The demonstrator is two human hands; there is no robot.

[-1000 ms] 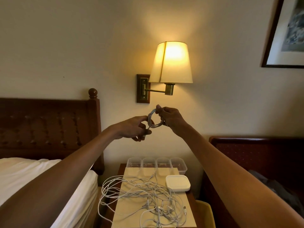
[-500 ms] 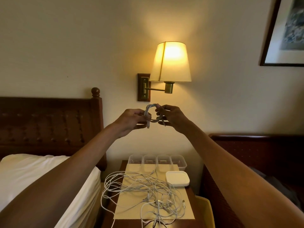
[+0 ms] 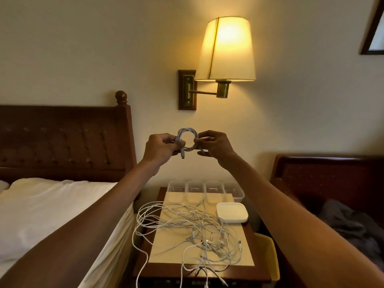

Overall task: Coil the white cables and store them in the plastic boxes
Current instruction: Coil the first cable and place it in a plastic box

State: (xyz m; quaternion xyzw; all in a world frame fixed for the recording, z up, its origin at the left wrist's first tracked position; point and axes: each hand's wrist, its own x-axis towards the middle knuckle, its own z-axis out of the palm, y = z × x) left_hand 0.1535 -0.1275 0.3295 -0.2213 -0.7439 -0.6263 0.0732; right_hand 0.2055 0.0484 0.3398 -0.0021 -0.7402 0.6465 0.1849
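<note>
Head, 2 hands (image 3: 161, 147) (image 3: 216, 145), 1 coil (image 3: 187, 130), 4 boxes (image 3: 214, 189)

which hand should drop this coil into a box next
Probably right: the right hand pinches the coil above the boxes, while the left hand holds it just past their left end.

plastic boxes (image 3: 204, 189) behind tangled cables (image 3: 187, 227) on nightstand (image 3: 248, 271), lid (image 3: 232, 212) right (beside boxes), bed (image 3: 52, 208) left

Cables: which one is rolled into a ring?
The cable held up by the left hand and right hand; the other cables lie tangled on the nightstand.
</note>
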